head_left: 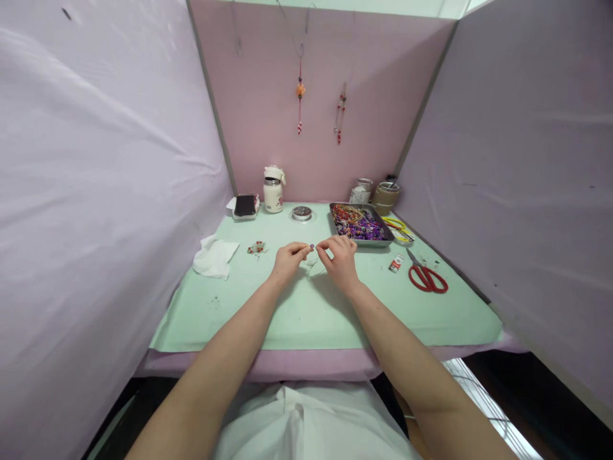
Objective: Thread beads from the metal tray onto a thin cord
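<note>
Above the middle of the green table, my left hand (pixel 290 259) pinches a small purple bead (pixel 311 246) at its fingertips. Just to the right of the bead, my right hand (pixel 339 257) has its thumb and forefinger pressed together; what they hold is too small to make out. A thin pale cord (pixel 311 268) hangs and loops below the two hands. Behind my right hand sits a metal tray (pixel 372 243) with purple beads (pixel 361 231) and red and gold strands (pixel 345 216).
Red-handled scissors (pixel 428 278) and a small red-and-white packet (pixel 396 263) lie right. A white cloth (pixel 214 257) and red beadwork (pixel 257 248) lie left. At the back stand a spool (pixel 301 213), a cream bottle (pixel 273 194), a phone (pixel 246 205) and jars (pixel 385 198).
</note>
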Demonstrator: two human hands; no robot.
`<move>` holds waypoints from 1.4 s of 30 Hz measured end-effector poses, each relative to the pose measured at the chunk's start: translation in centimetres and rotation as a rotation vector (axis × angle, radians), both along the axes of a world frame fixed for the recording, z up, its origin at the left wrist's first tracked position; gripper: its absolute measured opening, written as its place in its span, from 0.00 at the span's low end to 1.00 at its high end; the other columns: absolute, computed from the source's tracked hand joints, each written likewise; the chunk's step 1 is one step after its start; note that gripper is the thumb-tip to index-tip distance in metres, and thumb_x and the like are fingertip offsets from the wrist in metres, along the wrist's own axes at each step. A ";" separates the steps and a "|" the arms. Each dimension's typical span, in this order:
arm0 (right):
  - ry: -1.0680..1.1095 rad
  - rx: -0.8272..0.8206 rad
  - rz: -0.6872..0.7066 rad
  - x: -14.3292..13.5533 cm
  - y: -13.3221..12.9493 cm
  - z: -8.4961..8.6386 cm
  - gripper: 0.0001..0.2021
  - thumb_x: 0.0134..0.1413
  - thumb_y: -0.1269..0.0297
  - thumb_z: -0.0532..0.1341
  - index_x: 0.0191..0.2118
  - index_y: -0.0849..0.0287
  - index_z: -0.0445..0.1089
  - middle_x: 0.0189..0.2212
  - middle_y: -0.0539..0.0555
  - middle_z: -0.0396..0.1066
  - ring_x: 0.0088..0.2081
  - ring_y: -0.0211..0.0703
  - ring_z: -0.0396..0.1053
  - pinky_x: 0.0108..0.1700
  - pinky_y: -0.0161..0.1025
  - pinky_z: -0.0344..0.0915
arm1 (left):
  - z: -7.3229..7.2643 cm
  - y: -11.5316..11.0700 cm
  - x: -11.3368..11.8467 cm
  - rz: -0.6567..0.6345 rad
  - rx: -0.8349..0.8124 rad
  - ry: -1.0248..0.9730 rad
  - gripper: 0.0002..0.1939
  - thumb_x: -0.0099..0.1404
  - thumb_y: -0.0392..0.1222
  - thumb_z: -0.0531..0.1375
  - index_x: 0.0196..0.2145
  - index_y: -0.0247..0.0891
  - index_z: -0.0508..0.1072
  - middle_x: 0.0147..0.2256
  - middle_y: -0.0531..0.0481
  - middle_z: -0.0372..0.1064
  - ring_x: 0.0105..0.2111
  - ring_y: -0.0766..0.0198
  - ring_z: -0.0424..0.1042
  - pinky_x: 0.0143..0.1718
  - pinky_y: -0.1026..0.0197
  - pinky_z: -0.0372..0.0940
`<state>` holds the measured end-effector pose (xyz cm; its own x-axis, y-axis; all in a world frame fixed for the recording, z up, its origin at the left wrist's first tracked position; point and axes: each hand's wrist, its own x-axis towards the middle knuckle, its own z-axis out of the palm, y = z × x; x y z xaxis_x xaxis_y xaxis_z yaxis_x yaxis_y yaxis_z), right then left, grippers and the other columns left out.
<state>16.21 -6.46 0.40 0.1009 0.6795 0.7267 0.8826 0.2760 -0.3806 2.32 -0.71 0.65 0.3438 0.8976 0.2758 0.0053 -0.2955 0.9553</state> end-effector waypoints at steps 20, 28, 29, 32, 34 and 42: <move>0.199 -0.026 0.190 0.2 0.4 -0.1 0.08 0.59 0.62 0.54 0.31 0.56 0.66 0.31 0.52 0.69 0.37 0.44 0.63 0.43 0.42 0.55 | -0.4 0.3 0.0 0.015 0.043 0.014 0.12 0.52 0.49 0.63 0.25 0.36 0.76 0.25 0.51 0.66 0.26 0.67 0.62 0.32 0.62 0.58; 0.258 0.003 0.238 0.4 0.7 -0.4 0.07 0.59 0.64 0.55 0.30 0.56 0.65 0.29 0.52 0.67 0.34 0.42 0.63 0.40 0.41 0.59 | -0.5 0.4 0.0 0.016 0.061 0.028 0.12 0.54 0.48 0.62 0.25 0.36 0.75 0.25 0.51 0.67 0.27 0.67 0.63 0.32 0.62 0.59; 0.251 0.008 0.235 0.4 0.7 -0.5 0.07 0.58 0.64 0.55 0.30 0.56 0.65 0.29 0.52 0.67 0.34 0.42 0.63 0.40 0.41 0.59 | -0.5 0.4 0.0 0.018 0.061 0.027 0.12 0.54 0.48 0.62 0.25 0.36 0.75 0.25 0.51 0.66 0.27 0.67 0.63 0.32 0.63 0.59; 0.223 0.015 0.220 0.4 0.8 -0.6 0.07 0.58 0.65 0.55 0.30 0.56 0.64 0.28 0.52 0.67 0.34 0.42 0.62 0.39 0.40 0.58 | -0.5 0.3 0.0 0.018 0.061 0.024 0.11 0.54 0.47 0.62 0.25 0.36 0.74 0.24 0.52 0.66 0.27 0.67 0.63 0.32 0.63 0.59; 0.207 0.019 0.207 0.5 0.8 -0.6 0.07 0.58 0.65 0.55 0.30 0.56 0.64 0.28 0.52 0.66 0.34 0.42 0.62 0.39 0.41 0.58 | -0.5 0.3 0.0 0.017 0.061 0.022 0.10 0.54 0.46 0.62 0.25 0.36 0.74 0.24 0.52 0.66 0.27 0.67 0.63 0.32 0.63 0.59; 0.180 0.021 0.182 0.4 0.7 -0.5 0.07 0.58 0.65 0.54 0.29 0.56 0.64 0.28 0.52 0.67 0.34 0.42 0.61 0.38 0.40 0.57 | -0.4 0.3 0.1 0.033 0.078 0.038 0.09 0.53 0.45 0.61 0.23 0.36 0.74 0.24 0.52 0.66 0.27 0.67 0.63 0.32 0.62 0.59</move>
<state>16.62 -5.72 -0.11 0.1077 0.6829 0.7226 0.7364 0.4335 -0.5194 2.45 -0.43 0.28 0.3262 0.8847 0.3330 0.0516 -0.3684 0.9282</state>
